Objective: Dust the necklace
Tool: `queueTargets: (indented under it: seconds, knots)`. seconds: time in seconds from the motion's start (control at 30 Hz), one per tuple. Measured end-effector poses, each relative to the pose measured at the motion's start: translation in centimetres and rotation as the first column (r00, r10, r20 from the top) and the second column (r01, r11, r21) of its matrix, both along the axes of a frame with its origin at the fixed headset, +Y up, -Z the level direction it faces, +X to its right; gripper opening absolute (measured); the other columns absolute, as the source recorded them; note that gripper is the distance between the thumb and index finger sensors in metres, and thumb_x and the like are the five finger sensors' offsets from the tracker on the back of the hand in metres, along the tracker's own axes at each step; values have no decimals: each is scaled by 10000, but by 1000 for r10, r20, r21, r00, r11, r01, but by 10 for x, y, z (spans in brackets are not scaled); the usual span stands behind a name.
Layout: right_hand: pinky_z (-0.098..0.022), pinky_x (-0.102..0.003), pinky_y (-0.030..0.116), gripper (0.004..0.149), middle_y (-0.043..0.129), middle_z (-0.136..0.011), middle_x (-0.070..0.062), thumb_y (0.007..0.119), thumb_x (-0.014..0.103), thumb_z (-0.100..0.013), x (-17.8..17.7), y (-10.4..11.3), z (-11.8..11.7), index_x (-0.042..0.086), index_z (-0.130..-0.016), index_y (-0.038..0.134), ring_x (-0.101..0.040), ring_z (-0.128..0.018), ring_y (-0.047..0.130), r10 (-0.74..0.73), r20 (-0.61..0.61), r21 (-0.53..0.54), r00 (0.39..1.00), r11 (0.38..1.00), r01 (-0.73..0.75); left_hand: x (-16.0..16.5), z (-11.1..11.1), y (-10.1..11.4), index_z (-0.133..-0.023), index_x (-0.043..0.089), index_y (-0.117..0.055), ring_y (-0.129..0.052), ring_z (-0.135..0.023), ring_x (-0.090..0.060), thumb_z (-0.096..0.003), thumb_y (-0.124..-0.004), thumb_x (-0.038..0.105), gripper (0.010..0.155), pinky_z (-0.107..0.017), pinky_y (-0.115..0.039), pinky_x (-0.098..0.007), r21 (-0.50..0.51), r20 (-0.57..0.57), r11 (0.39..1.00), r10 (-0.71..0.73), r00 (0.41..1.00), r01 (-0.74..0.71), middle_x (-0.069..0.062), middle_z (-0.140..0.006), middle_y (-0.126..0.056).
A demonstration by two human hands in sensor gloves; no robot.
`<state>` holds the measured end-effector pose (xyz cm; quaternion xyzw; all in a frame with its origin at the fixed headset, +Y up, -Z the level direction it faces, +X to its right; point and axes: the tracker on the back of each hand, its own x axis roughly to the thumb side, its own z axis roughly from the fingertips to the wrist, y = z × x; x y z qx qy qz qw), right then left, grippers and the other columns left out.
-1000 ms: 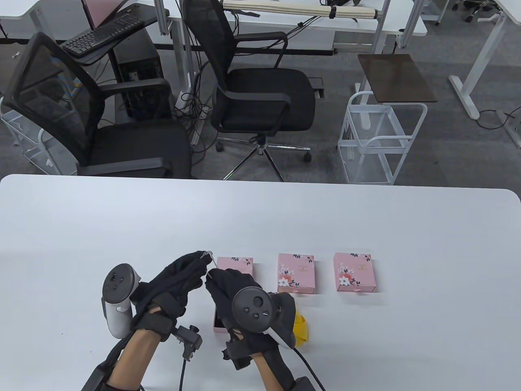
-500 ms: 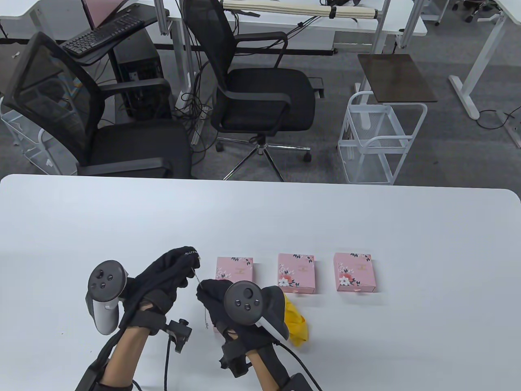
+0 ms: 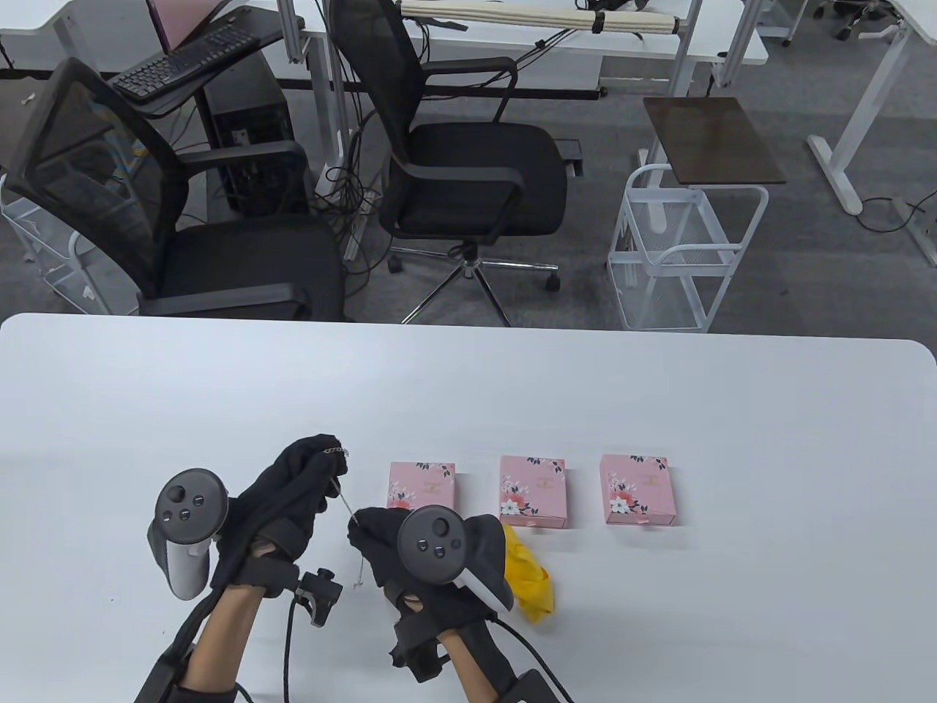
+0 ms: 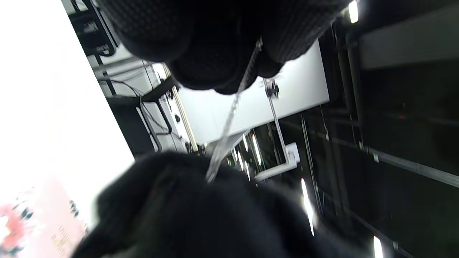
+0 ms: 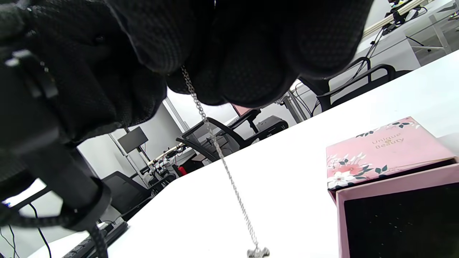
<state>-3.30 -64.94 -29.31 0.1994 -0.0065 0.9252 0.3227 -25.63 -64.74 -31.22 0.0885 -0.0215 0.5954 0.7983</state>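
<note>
lid of the pink floral box point(image 5: 385, 152) by my right hand: reads "unique beauty", with a small mark between the two words that may be an ampersand; too small to be sure.
same box from my left wrist point(image 4: 46, 229): gold lettering, blurred, unreadable.
other two pink boxes point(image 3: 532, 491) point(image 3: 637, 489) in the table view: a small gold mark on each lid, too small to read.

Thin silver necklace point(image 3: 342, 498), chain taut between both gloved hands above table, pendant end dangling free
</note>
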Motion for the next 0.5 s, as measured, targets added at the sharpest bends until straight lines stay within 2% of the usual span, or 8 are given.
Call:
queueTargets:
  seconds: [0.07, 0.17, 0.5]
  knots:
    - [-485, -476, 813, 349, 920, -813, -190, 774, 292, -622, -1, -1, -1, 125, -922, 838, -347, -579, 952, -10, -1, -7, 1000, 1000, 10, -4, 0, 2, -923, 259, -891, -988, -594, -187, -586, -836, 404, 371, -411, -878, -360, 8, -8, 1000, -17, 1000, 17, -37, -801, -1011]
    - [-484, -476, 812, 350, 921, -811, -191, 773, 292, -623, -1, -3, -1, 124, -923, 837, -347, -579, 952, -19, -2, -19, 1000, 1000, 19, -9, 3, 7, -890, 268, -928, -1000, -590, -187, -566, -870, 435, 370, -406, -886, -359, 28, -45, 998, -54, 997, 56, -19, -786, -1035]
    - [-484, -475, 814, 349, 924, -806, -189, 776, 294, -621, -2, -7, -3, 121, -917, 841, -346, -575, 953, -15, -2, -40, 1000, 999, 15, -11, 11, 20, -882, 279, -931, -994, -596, -182, -560, -881, 433, 361, -410, -883, -354, 92, -100, 989, -105, 989, 115, -14, -791, -1028]
